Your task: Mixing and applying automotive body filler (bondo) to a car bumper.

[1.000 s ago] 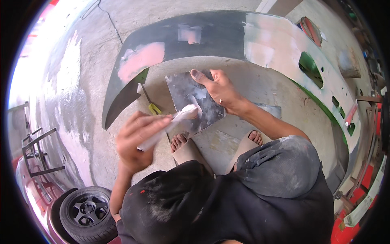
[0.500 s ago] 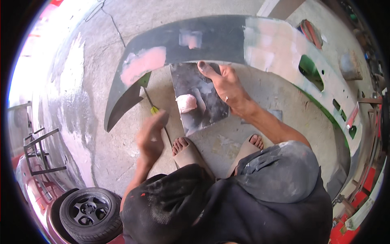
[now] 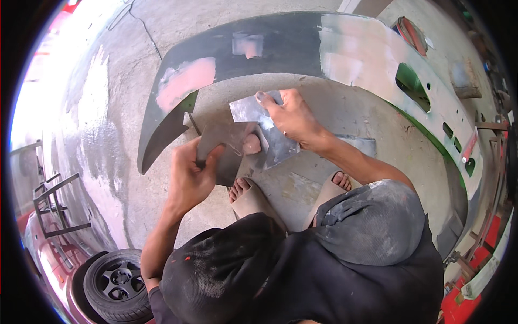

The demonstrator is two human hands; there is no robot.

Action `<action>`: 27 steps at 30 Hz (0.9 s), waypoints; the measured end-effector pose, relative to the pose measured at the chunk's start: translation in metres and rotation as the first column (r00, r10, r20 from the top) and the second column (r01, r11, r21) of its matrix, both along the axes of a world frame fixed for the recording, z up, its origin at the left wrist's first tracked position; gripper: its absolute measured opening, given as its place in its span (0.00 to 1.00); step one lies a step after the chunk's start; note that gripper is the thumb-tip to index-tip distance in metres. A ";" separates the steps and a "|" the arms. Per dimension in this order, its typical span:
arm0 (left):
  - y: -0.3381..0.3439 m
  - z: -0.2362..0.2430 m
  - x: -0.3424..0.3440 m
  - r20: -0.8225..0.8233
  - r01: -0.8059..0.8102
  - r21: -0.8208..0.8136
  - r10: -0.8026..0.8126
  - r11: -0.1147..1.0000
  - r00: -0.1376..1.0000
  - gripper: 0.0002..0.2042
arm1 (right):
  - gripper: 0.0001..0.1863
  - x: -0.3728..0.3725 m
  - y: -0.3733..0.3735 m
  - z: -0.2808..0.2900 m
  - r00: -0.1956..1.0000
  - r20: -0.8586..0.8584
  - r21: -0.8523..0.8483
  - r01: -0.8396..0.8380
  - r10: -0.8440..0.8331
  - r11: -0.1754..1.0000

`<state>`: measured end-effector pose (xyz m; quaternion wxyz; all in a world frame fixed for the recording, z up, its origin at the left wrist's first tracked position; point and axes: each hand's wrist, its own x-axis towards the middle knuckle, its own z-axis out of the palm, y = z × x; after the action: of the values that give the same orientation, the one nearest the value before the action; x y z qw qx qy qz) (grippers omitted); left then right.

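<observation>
My right hand (image 3: 295, 120) grips a flat mixing board (image 3: 280, 143), its thumb over the top edge. On the board lies a lump of pink filler paste (image 3: 252, 144). My left hand (image 3: 190, 175) is closed on a dark, flat spreader (image 3: 220, 141), thumb on its face; its far edge reaches the board beside the paste. Whether the spreader touches the lump I cannot tell. Beyond both hands a long curved car bumper (image 3: 280, 43) rests, dark grey on the left and pale on the right. A pink filler patch (image 3: 188, 81) covers part of its left end.
A wheel (image 3: 120, 283) lies at the lower left, near a black metal frame (image 3: 59, 208). My sandalled feet (image 3: 253, 200) stand on the concrete floor inside the bumper's curve. A thin cable (image 3: 145, 29) runs along the floor at the upper left.
My left hand, blurred before, has come up to the board, and the spreader in it now shows plainly. The board has tilted and its lower left part is now behind the spreader.
</observation>
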<state>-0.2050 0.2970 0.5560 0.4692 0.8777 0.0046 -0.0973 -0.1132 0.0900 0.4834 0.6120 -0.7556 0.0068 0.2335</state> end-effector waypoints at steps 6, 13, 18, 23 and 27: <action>-0.012 -0.009 -0.006 -0.306 -0.045 -0.339 -0.065 0.940 0.950 0.07 | 0.18 -0.003 0.001 -0.019 0.989 -0.136 -0.069 -0.063 0.053 0.996; 0.034 -0.019 -0.025 -0.228 -0.059 -0.441 -0.048 0.896 0.972 0.10 | 0.17 -0.005 0.005 0.000 0.981 -0.190 0.166 -0.015 0.047 0.986; 0.015 0.003 -0.018 0.525 0.152 -0.029 -0.114 0.988 0.844 0.13 | 0.18 0.000 0.008 -0.008 0.981 -0.160 0.323 -0.052 0.109 0.945; 0.003 -0.039 -0.038 0.748 0.042 0.452 -0.405 0.891 0.527 0.21 | 0.19 0.001 0.023 0.030 0.972 -0.234 0.466 0.081 0.035 0.881; -0.003 -0.080 -0.046 0.826 -0.090 0.319 -0.230 0.944 0.515 0.21 | 0.19 0.001 0.024 0.027 0.963 -0.270 0.499 0.147 -0.008 0.854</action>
<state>-0.2513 0.2936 0.4756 0.2565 0.8747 -0.2466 0.3292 -0.1126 0.1144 0.5104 0.7943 -0.5267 0.0545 0.2978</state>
